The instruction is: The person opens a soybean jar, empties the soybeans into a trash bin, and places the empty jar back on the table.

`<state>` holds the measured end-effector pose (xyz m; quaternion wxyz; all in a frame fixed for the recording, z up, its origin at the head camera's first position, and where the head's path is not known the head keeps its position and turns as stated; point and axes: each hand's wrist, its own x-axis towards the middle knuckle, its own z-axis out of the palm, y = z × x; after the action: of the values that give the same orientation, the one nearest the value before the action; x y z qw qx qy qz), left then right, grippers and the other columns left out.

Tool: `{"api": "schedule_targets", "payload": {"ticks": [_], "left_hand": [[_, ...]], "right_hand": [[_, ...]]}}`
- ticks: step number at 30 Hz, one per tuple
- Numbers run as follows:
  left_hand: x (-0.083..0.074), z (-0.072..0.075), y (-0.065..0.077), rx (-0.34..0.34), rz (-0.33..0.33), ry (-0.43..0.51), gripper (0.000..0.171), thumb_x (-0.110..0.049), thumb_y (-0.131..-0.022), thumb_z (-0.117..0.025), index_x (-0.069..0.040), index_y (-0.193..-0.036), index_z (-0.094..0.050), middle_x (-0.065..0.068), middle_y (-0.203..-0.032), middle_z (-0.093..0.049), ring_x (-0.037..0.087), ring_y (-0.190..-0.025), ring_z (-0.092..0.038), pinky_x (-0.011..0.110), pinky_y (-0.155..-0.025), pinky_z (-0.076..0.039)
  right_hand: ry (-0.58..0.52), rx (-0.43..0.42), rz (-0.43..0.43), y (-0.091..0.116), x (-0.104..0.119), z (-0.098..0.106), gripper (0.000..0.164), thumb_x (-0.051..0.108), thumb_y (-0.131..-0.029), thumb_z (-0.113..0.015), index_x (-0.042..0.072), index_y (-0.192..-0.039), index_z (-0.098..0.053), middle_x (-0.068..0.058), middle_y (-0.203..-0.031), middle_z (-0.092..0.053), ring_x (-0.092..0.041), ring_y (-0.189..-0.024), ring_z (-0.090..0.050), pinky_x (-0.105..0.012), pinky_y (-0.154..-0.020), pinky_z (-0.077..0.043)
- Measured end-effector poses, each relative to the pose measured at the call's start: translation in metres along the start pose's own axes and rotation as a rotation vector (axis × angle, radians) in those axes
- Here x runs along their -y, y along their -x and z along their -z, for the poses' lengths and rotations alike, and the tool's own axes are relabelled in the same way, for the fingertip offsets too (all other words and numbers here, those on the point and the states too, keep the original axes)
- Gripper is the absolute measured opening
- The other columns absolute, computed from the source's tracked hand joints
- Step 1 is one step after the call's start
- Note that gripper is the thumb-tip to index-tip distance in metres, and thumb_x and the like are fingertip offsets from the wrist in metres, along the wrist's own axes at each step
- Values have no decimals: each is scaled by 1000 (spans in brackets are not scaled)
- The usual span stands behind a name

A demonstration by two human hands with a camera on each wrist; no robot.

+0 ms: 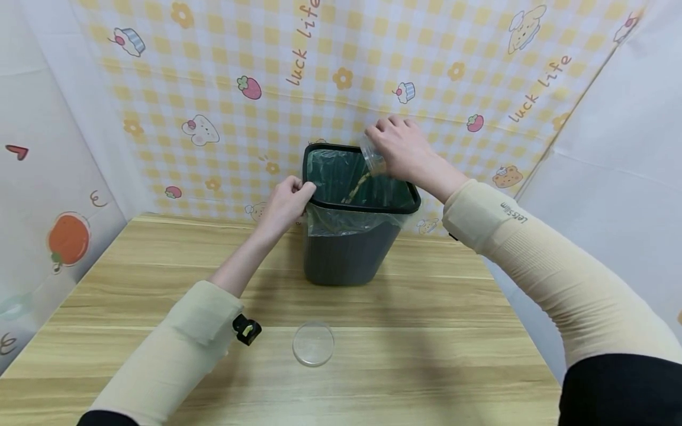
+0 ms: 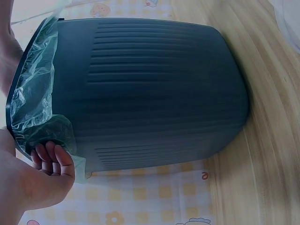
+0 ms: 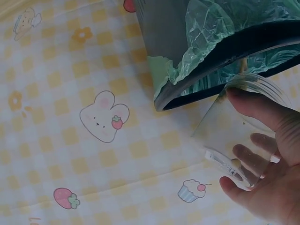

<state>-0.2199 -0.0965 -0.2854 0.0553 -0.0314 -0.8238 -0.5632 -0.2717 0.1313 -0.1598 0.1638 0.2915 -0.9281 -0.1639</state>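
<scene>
A dark grey trash bin (image 1: 343,260) stands on the table, tilted a little, with a thin clear-green bag (image 2: 40,89) folded over its black rim. My left hand (image 1: 285,204) pinches the rim and bag at the left corner; in the left wrist view its fingers (image 2: 54,159) curl against the bag. Above the bin's right side, my right hand (image 1: 402,151) grips a clear plastic jar (image 3: 215,124), its threaded mouth tipped down over the opening. A yellowish-brown stream (image 1: 359,185) falls from the jar into the bin; its exact kind cannot be told.
A round clear lid (image 1: 313,344) lies flat on the wooden table (image 1: 213,378), in front of the bin. Close behind the bin hangs a yellow checked cloth (image 1: 213,77), and white cloth walls (image 1: 613,207) rise on both sides.
</scene>
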Motion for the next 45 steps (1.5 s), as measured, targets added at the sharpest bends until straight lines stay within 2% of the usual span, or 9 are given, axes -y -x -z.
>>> {"api": "schedule_targets", "payload": {"ticks": [5, 11, 14, 19, 25, 36, 41, 45], "left_hand": [[0, 0, 0, -3, -1, 3, 23, -35, -95, -48, -12, -95, -52, 3, -78, -51, 20, -68, -49, 31, -60, -40], [0, 0, 0, -5, 6, 9, 23, -35, -95, -48, -12, -95, -52, 2, -77, -50, 19, -67, -49, 30, -60, -39], [1, 0, 0, -2, 3, 9, 23, -35, -95, -48, -12, -94, -52, 3, -77, -50, 19, -67, -49, 30, -60, -39], [1, 0, 0, 4, -4, 12, 23, -35, -95, -48, -13, -93, -51, 3, -75, -50, 19, -65, -48, 30, -58, -38], [0, 0, -1, 3, 2, 22, 22, -35, -95, -48, -13, -94, -52, 1, -75, -50, 18, -64, -48, 29, -57, -38], [0, 0, -1, -6, -2, 30, 21, -33, -94, -48, -12, -92, -52, 0, -74, -49, 17, -64, -47, 29, -57, -37], [0, 0, -1, -8, -1, 31, 21, -33, -94, -48, -12, -93, -53, 0, -74, -50, 17, -65, -48, 30, -58, -38], [1, 0, -1, -11, -4, 29, 22, -33, -94, -48, -11, -94, -53, 0, -75, -49, 18, -64, -47, 30, -59, -38]], "right_hand": [[76, -48, 72, 0, 4, -1, 43, 3, -92, -67, 3, -133, -56, -22, -128, -61, -43, -122, -54, -56, -101, -47], [191, -95, 156, -1, 9, -4, 36, -2, -90, -69, 4, -124, -59, -20, -124, -62, -41, -123, -54, -54, -103, -45], [268, -122, 210, -2, 11, -5, 37, -8, -88, -67, 5, -122, -60, -19, -123, -63, -39, -122, -53, -52, -103, -45], [417, -132, 305, -4, 14, -6, 44, -5, -85, -72, 6, -126, -61, -17, -125, -64, -38, -125, -50, -49, -109, -41], [509, -113, 352, -6, 16, -5, 45, -3, -85, -75, 7, -127, -61, -15, -130, -63, -38, -135, -45, -50, -114, -36], [590, -102, 382, -5, 15, -7, 53, 2, -86, -78, 16, -136, -62, -18, -142, -56, -36, -153, -33, -59, -120, -32], [544, -110, 342, -3, 15, -9, 56, -1, -87, -76, 15, -138, -60, -17, -144, -54, -37, -147, -37, -58, -120, -33], [456, -109, 289, -1, 14, -10, 59, 0, -87, -76, 13, -141, -56, -19, -142, -54, -39, -139, -40, -58, -116, -36]]}}
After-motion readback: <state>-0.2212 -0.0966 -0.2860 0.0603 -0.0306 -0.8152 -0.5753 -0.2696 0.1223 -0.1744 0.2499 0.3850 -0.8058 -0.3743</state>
